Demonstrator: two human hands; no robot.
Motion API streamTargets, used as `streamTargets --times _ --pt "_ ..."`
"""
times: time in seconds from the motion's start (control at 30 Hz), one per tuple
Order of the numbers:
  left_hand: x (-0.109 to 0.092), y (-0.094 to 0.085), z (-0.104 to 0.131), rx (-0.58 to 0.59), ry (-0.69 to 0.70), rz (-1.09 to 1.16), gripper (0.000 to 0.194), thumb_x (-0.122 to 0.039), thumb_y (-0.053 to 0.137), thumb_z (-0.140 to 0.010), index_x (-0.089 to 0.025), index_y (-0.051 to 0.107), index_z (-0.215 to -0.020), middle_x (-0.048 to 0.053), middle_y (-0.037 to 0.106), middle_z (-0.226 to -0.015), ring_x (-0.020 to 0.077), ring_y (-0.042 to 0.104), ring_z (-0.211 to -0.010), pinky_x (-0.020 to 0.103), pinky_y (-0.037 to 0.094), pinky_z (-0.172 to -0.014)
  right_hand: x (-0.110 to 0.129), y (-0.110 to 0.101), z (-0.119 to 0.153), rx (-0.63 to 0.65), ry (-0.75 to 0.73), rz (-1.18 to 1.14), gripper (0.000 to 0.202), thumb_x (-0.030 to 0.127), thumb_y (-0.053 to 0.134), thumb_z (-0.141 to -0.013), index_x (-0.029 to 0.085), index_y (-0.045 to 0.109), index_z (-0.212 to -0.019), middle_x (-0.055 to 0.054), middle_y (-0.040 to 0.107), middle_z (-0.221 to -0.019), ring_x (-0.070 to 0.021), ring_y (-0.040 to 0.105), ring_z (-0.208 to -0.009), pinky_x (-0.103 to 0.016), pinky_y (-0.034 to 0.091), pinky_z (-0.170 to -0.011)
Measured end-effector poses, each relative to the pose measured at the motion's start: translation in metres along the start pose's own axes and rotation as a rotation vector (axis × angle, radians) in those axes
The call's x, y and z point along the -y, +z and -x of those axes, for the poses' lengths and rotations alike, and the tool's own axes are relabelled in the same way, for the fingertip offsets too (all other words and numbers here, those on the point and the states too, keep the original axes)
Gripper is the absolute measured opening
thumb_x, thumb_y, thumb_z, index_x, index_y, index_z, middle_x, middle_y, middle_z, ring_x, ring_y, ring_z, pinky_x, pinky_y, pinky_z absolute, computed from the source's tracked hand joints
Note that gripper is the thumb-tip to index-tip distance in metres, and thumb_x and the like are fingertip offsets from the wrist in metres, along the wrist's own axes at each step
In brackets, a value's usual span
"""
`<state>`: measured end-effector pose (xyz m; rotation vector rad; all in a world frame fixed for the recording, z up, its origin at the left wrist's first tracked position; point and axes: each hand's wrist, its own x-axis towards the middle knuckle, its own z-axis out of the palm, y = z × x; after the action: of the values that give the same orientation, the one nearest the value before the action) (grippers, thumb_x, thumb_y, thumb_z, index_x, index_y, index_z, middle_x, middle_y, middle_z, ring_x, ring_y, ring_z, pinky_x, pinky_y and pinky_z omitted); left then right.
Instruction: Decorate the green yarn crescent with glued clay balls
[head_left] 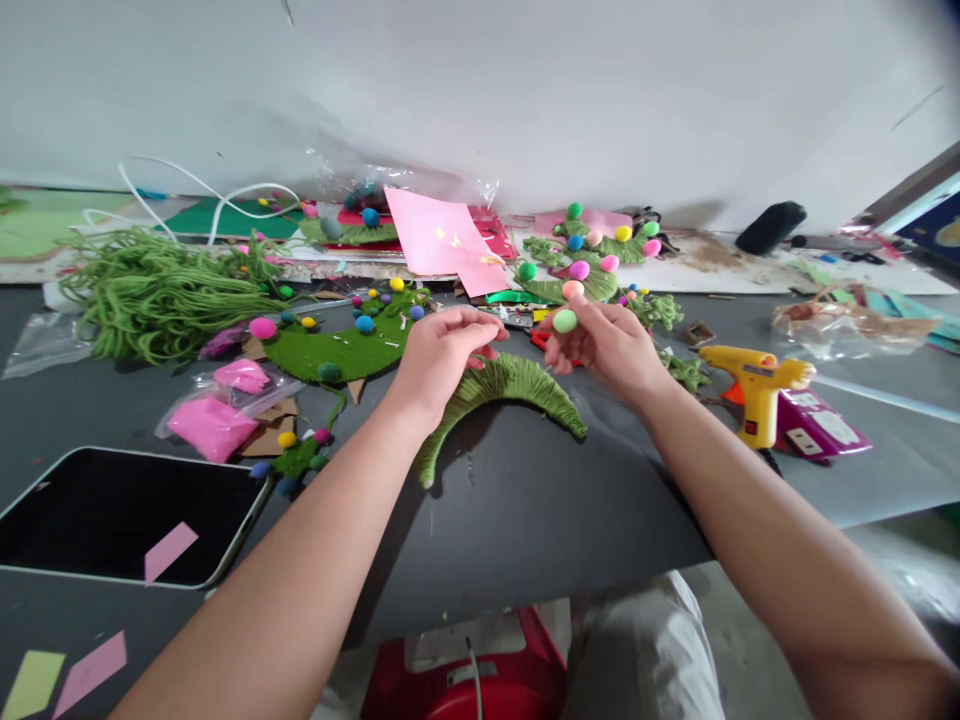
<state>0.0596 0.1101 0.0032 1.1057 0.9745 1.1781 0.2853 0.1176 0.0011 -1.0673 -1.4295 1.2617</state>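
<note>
Both hands meet mid-frame over the table point(525, 520). Left hand point(439, 355) is closed in a pinch at the top of a green yarn-wrapped arc point(499, 395), thumb & forefinger on its upper edge. Right hand point(607, 345) is closed too, holding a pale green pom-pom point(565, 321) at the fingertips, w/ a peach pom-pom point(573, 290) just above it; can't tell if that one is held or lies behind.

Handling, my read: the arc looks light & semi-stiff, prob. card under the yarn, so it should lift from one end w/o drooping much. Yarn surface is soft, grippy, not slippery. Best hold is across the wrapped band at the crown, where the left hand already sits; the tips look thinner, more bendable. Pom-pom is v. light, squashy, rolls easily, so a gentle fingertip pinch is enough.

Lower left: a dark tablet point(112, 515) w/ a pink paper scrap on it. Right of the hands: a yellow glue gun point(757, 385). Left, further back: a pile of loose green yarn point(150, 290). Far centre, by the wall: pink paper sheet point(439, 240) & a finished green piece dotted w/ pom-poms point(592, 255).
</note>
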Motion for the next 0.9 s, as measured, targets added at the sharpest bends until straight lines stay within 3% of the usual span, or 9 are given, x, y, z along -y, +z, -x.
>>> streamTargets --times 0.07,0.23,0.3,0.43,0.53,0.63,0.77,0.83,0.9 --pt "0.0002 0.0001 -0.0002 -0.007 0.003 0.003 0.010 -0.027 0.079 -0.081 -0.018 0.078 -0.084 0.006 0.080 -0.091 0.0150 0.067 -0.073 0.028 0.046 -0.067 -0.0001 -0.0009 -0.0001 -0.047 -0.053 0.097 0.049 0.069 0.070 -0.093 0.022 0.072 -0.080 -0.004 0.072 -0.070 -0.0152 0.063 -0.056 -0.031 0.055 -0.056" --pt "-0.0003 0.0005 -0.0002 -0.005 -0.002 0.007 0.010 -0.027 0.080 -0.080 -0.018 0.078 -0.083 0.005 0.080 -0.090 0.0145 0.067 -0.072 0.027 0.046 -0.066 0.0015 -0.0009 -0.0010 -0.092 -0.186 0.095 0.042 0.049 0.094 -0.077 0.025 0.072 -0.103 -0.003 0.080 -0.105 -0.0191 0.074 -0.092 -0.031 0.062 -0.081" --pt "-0.0005 0.0005 -0.0001 -0.003 -0.005 0.010 0.009 -0.027 0.080 -0.080 -0.018 0.078 -0.083 0.005 0.080 -0.090 0.0139 0.067 -0.072 0.027 0.046 -0.066 0.0022 -0.0010 -0.0005 -0.034 -0.071 0.025 0.043 0.061 0.083 -0.086 0.023 0.073 -0.104 -0.004 0.080 -0.092 -0.0174 0.073 -0.073 -0.030 0.059 -0.065" --pt "-0.0002 0.0003 -0.0002 0.003 -0.006 0.007 0.010 -0.027 0.080 -0.080 -0.018 0.078 -0.083 0.005 0.080 -0.090 0.0142 0.067 -0.073 0.027 0.046 -0.066 0.0019 -0.0022 0.0009 -0.048 -0.023 0.147 0.061 0.077 0.060 -0.094 0.019 0.073 -0.077 0.000 0.056 -0.049 -0.0103 0.042 -0.040 -0.028 0.031 -0.040" --pt "0.0004 0.0003 -0.0004 0.001 -0.009 0.003 0.010 -0.027 0.080 -0.080 -0.018 0.078 -0.084 0.006 0.080 -0.091 0.0149 0.067 -0.073 0.027 0.046 -0.066 0.0012 -0.0028 -0.0001 -0.107 -0.169 0.209 0.040 0.061 0.084 -0.085 0.022 0.075 -0.092 0.001 0.068 -0.071 -0.0121 0.056 -0.059 -0.027 0.044 -0.052" --pt "0.0009 0.0004 -0.0006 0.000 -0.011 0.002 0.011 -0.027 0.080 -0.079 -0.018 0.078 -0.084 0.006 0.080 -0.092 0.0150 0.067 -0.072 0.028 0.046 -0.066 0.0007 -0.0028 -0.0019 -0.059 -0.158 0.095 0.046 0.053 0.091 -0.080 0.027 0.069 -0.111 -0.002 0.078 -0.105 -0.0167 0.071 -0.085 -0.028 0.056 -0.070" --pt "0.0012 0.0002 -0.0007 0.005 -0.015 0.005 0.010 -0.027 0.080 -0.079 -0.018 0.078 -0.084 0.006 0.080 -0.092 0.0152 0.067 -0.073 0.028 0.046 -0.067 0.0002 -0.0028 -0.0017 0.001 0.021 0.040 0.052 0.074 0.065 -0.093 0.022 0.073 -0.094 -0.002 0.070 -0.065 -0.0136 0.058 -0.048 -0.027 0.041 -0.045" --pt "0.0013 0.0000 -0.0009 0.008 -0.016 0.006 0.010 -0.027 0.080 -0.079 -0.018 0.078 -0.084 0.006 0.079 -0.091 0.0148 0.067 -0.073 0.028 0.046 -0.067 0.0006 -0.0028 -0.0008 -0.057 -0.007 0.110 0.063 0.079 0.058 -0.095 0.020 0.071 -0.076 -0.001 0.059 -0.052 -0.0115 0.048 -0.041 -0.028 0.034 -0.041" --pt "0.0014 -0.0002 -0.0011 0.010 -0.017 0.002 0.010 -0.027 0.080 -0.080 -0.018 0.078 -0.084 0.005 0.079 -0.091 0.0146 0.067 -0.073 0.027 0.046 -0.067 0.0017 -0.0025 -0.0002 -0.100 -0.095 0.163 0.054 0.073 0.070 -0.090 0.021 0.072 -0.077 -0.001 0.063 -0.058 -0.0125 0.054 -0.049 -0.028 0.040 -0.047"
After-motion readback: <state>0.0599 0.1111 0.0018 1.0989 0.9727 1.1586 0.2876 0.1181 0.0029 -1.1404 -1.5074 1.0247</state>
